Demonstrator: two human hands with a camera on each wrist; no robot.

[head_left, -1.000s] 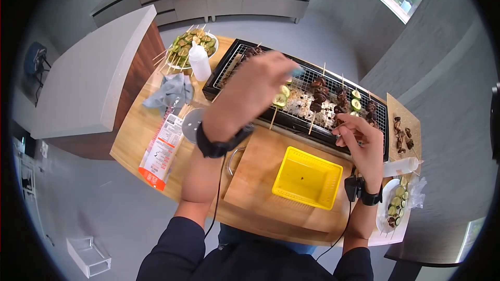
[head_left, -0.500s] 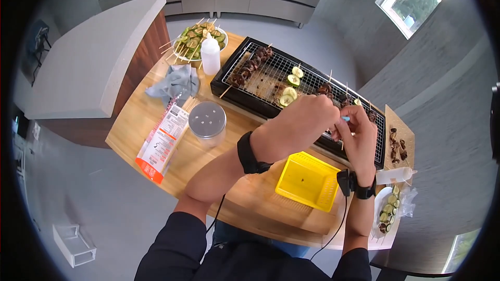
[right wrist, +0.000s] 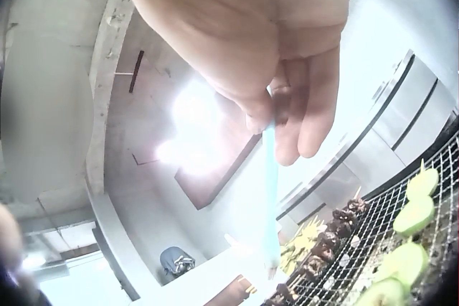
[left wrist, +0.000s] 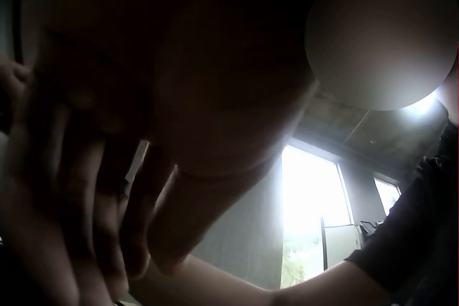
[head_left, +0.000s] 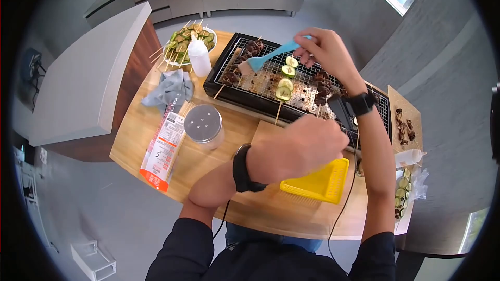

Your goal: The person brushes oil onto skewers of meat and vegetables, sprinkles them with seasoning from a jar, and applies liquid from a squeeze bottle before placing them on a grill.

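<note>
A light-blue basting brush (head_left: 276,53) is pinched at its handle by my right hand (head_left: 328,52), above the grill (head_left: 271,101). Its pale bristles overlap the leftmost skewer of dark meat (head_left: 252,49) in the head view. Below and to the right of them lies a skewer of cucumber slices (head_left: 286,83), with more dark meat skewers (head_left: 322,87) on the grate beyond. My left hand (head_left: 297,148) hangs over the cutting board and partly hides the yellow basket (head_left: 333,187). In the left wrist view its fingers (left wrist: 79,198) hang loosely, holding nothing.
A shaker jar (head_left: 203,125) with a pierced lid stands left of the board. Behind it are a printed packet (head_left: 162,148), a grey cloth (head_left: 169,88), a squeeze bottle (head_left: 199,58) and a plate of skewers (head_left: 182,41). Another bottle (head_left: 409,157) lies at the right.
The brush has passed from my left hand to my right near the grill's right side. My right hand has reached up and leftward with it; my left hand has drawn back over the basket.
</note>
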